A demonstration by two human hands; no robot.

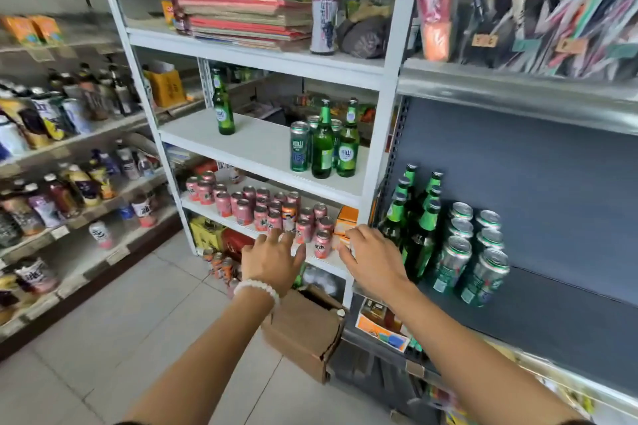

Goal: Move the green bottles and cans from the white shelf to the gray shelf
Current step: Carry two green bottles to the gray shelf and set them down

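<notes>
Ahead, bare white shelf [262, 145] board.

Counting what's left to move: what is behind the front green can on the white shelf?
Behind the front green can stand two green bottles and at least two more green cans, mostly covered. Anything farther back is hidden.

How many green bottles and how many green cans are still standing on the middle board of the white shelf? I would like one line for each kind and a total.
Green bottles on the white shelf: 3, one alone at the left, two at the right.
Green cans: at least 3; those behind are partly hidden.
Total: at least 6.
</notes>
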